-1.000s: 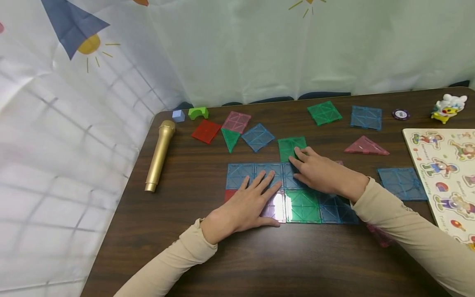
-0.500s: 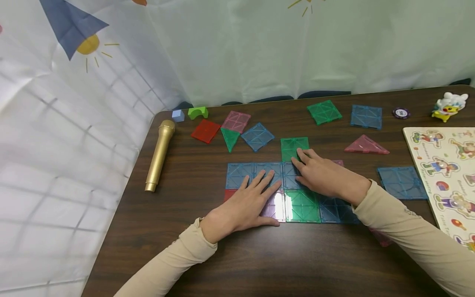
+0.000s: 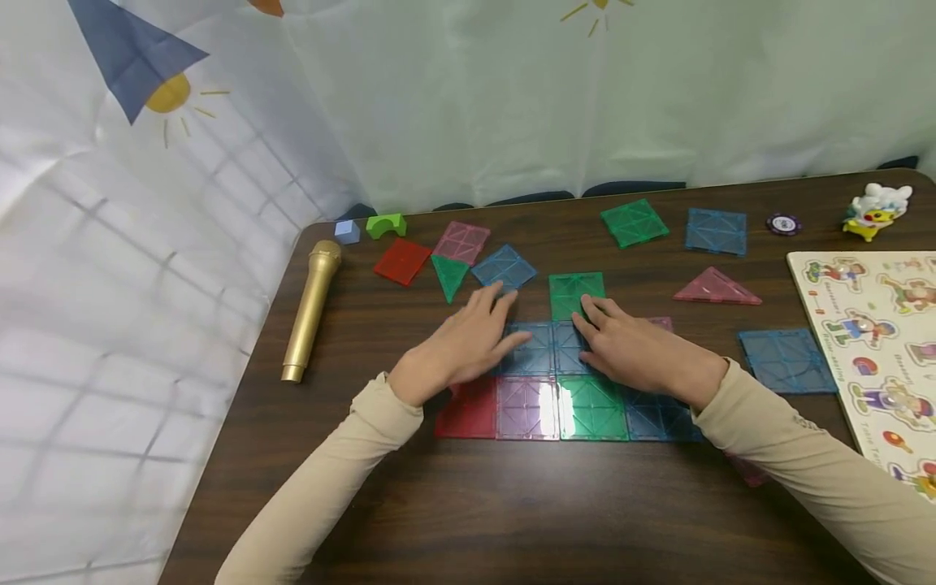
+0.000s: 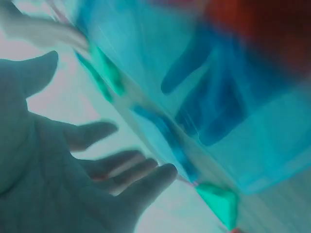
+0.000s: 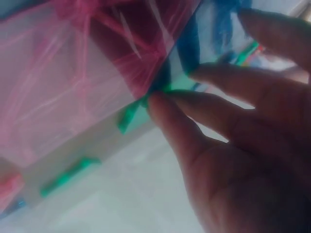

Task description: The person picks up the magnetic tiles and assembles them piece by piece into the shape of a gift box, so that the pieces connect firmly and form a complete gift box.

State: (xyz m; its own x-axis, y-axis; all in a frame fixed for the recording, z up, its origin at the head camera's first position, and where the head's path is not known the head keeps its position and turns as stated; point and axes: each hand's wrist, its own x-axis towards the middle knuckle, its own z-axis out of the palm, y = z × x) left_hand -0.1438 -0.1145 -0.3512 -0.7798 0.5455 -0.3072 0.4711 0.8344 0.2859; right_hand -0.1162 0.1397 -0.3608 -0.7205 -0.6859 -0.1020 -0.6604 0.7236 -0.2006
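At the right hand (image 3: pixel 634 345), green tile (image 3: pixel 569 291); left hand (image 3: pixel 459 341) apart, both loosely splayed, empty.

Printed curtain (image 3: pixel 453 106), puzzle board (image 3: pixel 888 357) and toy figurine (image 3: pixel 876 213) suggest a play area.

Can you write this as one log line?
left hand: over left end of tile grid | right hand: over grid and green tile behind | microphone: on table

Tiles (image 3: pixel 526 406) on the table (image 3: pixel 556 512)
The right hand (image 3: pixel 636 348) touches a green tile (image 3: pixel 570 294); the left hand (image 3: pixel 461 345), nearer the left edge, covers partly a blue one (image 3: pixel 531 357).
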